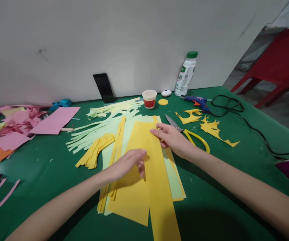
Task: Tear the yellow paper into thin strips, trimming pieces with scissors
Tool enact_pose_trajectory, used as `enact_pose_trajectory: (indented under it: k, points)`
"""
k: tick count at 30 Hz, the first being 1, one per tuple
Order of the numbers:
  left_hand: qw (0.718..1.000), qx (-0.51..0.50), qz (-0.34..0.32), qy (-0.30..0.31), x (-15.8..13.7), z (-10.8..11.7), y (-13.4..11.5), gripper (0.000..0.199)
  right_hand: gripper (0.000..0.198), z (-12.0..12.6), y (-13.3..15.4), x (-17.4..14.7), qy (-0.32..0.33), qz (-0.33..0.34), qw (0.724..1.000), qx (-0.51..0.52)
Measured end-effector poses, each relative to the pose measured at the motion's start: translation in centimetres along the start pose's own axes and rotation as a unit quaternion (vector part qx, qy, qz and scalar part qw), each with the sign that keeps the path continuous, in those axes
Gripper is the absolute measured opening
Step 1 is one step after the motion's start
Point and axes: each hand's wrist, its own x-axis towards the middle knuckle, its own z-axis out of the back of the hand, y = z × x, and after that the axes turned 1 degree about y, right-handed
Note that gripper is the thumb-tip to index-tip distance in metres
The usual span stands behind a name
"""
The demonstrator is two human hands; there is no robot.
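Observation:
My right hand (171, 139) pinches the upper right edge of a long yellow paper strip (159, 187), thumb and fingers closed on it. The strip runs down past the bottom of the view. My left hand (129, 164) is over a wide yellow paper sheet (131, 201), its fingers loosely bent and apart, with nothing seen in them. Whether it touches the paper I cannot tell. Beneath lie pale green sheets (176, 184). Narrow yellow strips (119, 140) rest along their left side. Scissors with yellow handles (197, 135) lie just beyond my right hand, partly hidden by it.
A red-and-white paper cup (149, 99), yellow disc (163, 102), white case (166, 93), bottle (186, 75) and phone (104, 87) stand or lie at the back. A blue glue gun (197, 102) trails a black cord. Yellow scraps (216, 129) lie right, pink paper (56, 120) left.

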Motion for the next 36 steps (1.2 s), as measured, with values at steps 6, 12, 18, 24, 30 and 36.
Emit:
enact_pose_trajectory:
  k: [6,12,18,24,30,36]
  points:
    - [0.995,-0.019,-0.022,-0.095,2.2,1.1,2.3,0.042,0.039,-1.7,-3.2,0.3,0.024,0.005,0.999,-0.022]
    - [0.995,0.001,-0.030,-0.093,2.2,1.1,2.9,0.039,0.035,-2.2,-5.4,0.2,0.011,0.009,1.000,-0.013]
    - [0.995,0.029,-0.049,-0.087,2.7,1.3,3.9,0.043,0.034,-2.2,-5.9,0.1,-0.009,-0.006,1.000,-0.018]
    - [0.995,0.051,-0.053,-0.073,2.8,1.2,4.1,0.043,0.032,-2.2,-6.2,0.3,-0.016,-0.013,1.000,-0.008]
    - [0.995,0.049,-0.031,-0.083,2.9,1.1,4.0,0.039,0.032,-2.0,-6.4,0.7,-0.023,-0.016,1.000,-0.004]
    - [0.994,0.023,-0.019,-0.109,2.9,1.1,4.2,0.040,0.034,-1.9,-6.0,0.5,-0.018,0.009,0.999,-0.035]
